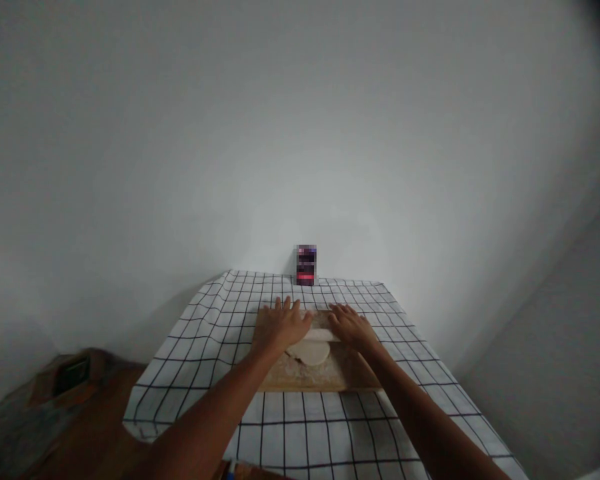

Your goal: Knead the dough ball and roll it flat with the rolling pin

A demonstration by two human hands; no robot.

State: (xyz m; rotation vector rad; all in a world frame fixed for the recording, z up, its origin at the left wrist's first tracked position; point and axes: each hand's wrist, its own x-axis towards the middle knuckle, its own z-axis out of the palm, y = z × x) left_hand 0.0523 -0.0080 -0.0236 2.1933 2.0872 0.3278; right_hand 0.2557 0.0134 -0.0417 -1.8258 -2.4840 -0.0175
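On a floured wooden board point(330, 381) lies a flattened round of pale dough point(313, 354). A light-coloured rolling pin point(321, 335) runs crosswise over the far part of the dough. My left hand point(285, 325) rests over the pin's left end, its fingers stretched forward and spread. Over the right end lies my right hand point(351, 327), with its fingers extended and pointing away from me. Both palms appear to press on the pin rather than wrap round it. The pin's ends are hidden beneath the hands.
A white cloth with a black grid point(290, 440) covers the table. At its far edge a small dark, pixelated upright object point(306, 265) stands against the white wall point(300, 147). A brown box point(73, 377) sits low at the left.
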